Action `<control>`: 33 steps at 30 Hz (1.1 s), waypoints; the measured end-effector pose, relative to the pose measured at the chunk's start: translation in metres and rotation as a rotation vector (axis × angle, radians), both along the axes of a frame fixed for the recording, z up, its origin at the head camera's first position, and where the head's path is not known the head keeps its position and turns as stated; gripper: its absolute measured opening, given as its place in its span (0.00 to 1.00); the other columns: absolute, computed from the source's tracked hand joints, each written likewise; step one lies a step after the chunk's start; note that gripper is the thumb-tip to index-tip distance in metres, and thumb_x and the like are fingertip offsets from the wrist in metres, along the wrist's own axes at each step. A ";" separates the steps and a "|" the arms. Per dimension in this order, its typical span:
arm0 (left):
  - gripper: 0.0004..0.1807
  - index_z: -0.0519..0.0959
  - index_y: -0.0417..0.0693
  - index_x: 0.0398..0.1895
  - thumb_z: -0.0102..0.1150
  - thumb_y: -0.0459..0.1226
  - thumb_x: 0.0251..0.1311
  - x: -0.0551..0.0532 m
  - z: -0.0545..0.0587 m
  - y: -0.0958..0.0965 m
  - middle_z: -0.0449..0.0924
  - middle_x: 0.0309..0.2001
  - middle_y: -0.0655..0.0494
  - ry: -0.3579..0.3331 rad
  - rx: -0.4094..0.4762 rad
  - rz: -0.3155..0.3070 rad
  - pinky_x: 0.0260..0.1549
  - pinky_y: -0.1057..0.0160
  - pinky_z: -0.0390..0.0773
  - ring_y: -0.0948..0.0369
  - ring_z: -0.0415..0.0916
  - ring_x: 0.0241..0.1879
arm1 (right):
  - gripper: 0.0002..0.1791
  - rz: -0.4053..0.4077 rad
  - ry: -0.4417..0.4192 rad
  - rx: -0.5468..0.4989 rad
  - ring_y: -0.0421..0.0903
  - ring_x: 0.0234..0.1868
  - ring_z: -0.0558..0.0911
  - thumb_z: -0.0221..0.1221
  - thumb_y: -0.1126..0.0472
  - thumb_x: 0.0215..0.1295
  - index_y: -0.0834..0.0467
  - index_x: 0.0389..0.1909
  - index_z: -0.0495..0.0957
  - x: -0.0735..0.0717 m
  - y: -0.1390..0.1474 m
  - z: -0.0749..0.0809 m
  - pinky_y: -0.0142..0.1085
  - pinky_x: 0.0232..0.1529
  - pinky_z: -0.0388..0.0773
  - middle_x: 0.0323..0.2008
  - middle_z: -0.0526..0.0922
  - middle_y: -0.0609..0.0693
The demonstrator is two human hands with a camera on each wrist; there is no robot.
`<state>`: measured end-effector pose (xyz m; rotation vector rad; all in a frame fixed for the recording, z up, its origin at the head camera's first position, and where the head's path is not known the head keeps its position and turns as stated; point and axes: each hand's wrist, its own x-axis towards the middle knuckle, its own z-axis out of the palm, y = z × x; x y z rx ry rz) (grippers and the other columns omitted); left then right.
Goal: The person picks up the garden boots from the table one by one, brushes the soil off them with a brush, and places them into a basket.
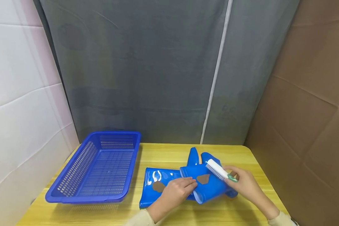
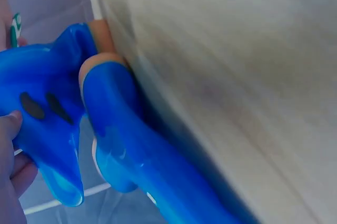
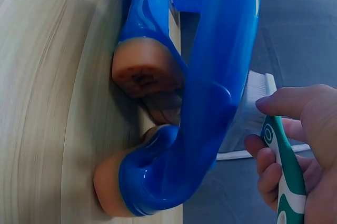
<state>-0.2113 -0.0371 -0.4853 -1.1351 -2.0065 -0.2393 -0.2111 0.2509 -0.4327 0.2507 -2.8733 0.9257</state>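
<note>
Two blue rain boots with orange soles lie on the table, one partly over the other. My left hand (image 1: 176,190) holds the upper boot (image 1: 214,188) by its shaft near the open top, beside a brown patch (image 1: 203,179). The lower boot (image 1: 165,174) lies on its side and has a brown patch on its shaft too. My right hand (image 1: 245,183) grips a scrub brush (image 3: 287,171) by its green and white handle. The brush's white bristles face the upper boot's shaft; whether they touch it I cannot tell. In the right wrist view the orange sole (image 3: 145,66) of the lower boot shows.
A blue plastic basket (image 1: 135,157) with perforated sides stands on the left of the yellow wood-grain table (image 1: 164,153). A grey curtain (image 1: 144,78) hangs behind the table, with a white wall on the left and a brown one (image 1: 308,125) on the right.
</note>
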 end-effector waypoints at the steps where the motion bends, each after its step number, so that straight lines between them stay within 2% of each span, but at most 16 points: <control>1: 0.14 0.87 0.53 0.43 0.74 0.36 0.51 0.002 -0.001 0.000 0.89 0.44 0.61 -0.007 -0.011 0.000 0.46 0.69 0.84 0.66 0.86 0.45 | 0.21 0.004 0.012 0.022 0.42 0.29 0.74 0.68 0.57 0.59 0.48 0.54 0.81 0.000 0.001 0.000 0.29 0.25 0.71 0.33 0.84 0.48; 4: 0.16 0.86 0.54 0.45 0.73 0.36 0.51 0.006 -0.004 0.001 0.89 0.45 0.61 -0.047 -0.044 0.001 0.47 0.69 0.84 0.66 0.86 0.47 | 0.21 0.021 0.061 0.096 0.42 0.34 0.78 0.68 0.56 0.60 0.46 0.55 0.81 0.000 0.005 0.000 0.32 0.30 0.73 0.39 0.86 0.48; 7: 0.16 0.86 0.55 0.48 0.71 0.37 0.54 0.010 -0.007 0.002 0.88 0.47 0.62 -0.079 -0.065 0.006 0.48 0.69 0.83 0.67 0.85 0.48 | 0.20 0.041 0.117 0.153 0.46 0.43 0.84 0.68 0.56 0.60 0.45 0.54 0.82 0.000 0.007 -0.002 0.41 0.38 0.81 0.47 0.87 0.49; 10: 0.17 0.85 0.56 0.50 0.70 0.37 0.56 0.011 -0.008 0.001 0.88 0.49 0.62 -0.093 -0.065 -0.001 0.50 0.69 0.83 0.66 0.85 0.50 | 0.19 0.066 0.156 0.203 0.50 0.48 0.85 0.68 0.56 0.60 0.44 0.53 0.83 0.001 0.008 -0.004 0.48 0.44 0.83 0.49 0.87 0.48; 13: 0.18 0.84 0.57 0.52 0.69 0.36 0.57 0.012 -0.007 0.001 0.87 0.50 0.62 -0.096 -0.057 -0.023 0.53 0.69 0.82 0.66 0.84 0.52 | 0.19 0.077 0.168 0.254 0.46 0.43 0.85 0.68 0.56 0.60 0.44 0.53 0.84 0.002 0.009 -0.005 0.43 0.41 0.82 0.44 0.88 0.45; 18: 0.17 0.85 0.57 0.51 0.69 0.36 0.56 0.014 -0.008 0.002 0.87 0.49 0.62 -0.090 -0.078 -0.058 0.54 0.69 0.81 0.67 0.84 0.52 | 0.19 0.057 0.159 0.287 0.37 0.35 0.79 0.68 0.56 0.59 0.43 0.52 0.84 0.004 0.011 -0.006 0.33 0.32 0.74 0.38 0.86 0.42; 24: 0.16 0.85 0.57 0.50 0.68 0.36 0.58 0.016 -0.011 0.006 0.87 0.49 0.62 -0.067 -0.091 -0.054 0.53 0.71 0.81 0.67 0.83 0.50 | 0.19 0.073 0.197 0.330 0.35 0.30 0.74 0.68 0.55 0.59 0.42 0.52 0.84 0.004 0.006 -0.005 0.29 0.29 0.70 0.33 0.83 0.40; 33: 0.15 0.85 0.58 0.50 0.67 0.38 0.60 0.016 -0.010 0.007 0.84 0.46 0.65 -0.098 -0.106 -0.043 0.51 0.75 0.80 0.69 0.80 0.47 | 0.18 0.125 0.242 0.382 0.32 0.24 0.67 0.69 0.58 0.58 0.43 0.51 0.85 0.002 -0.001 -0.001 0.24 0.22 0.63 0.29 0.79 0.37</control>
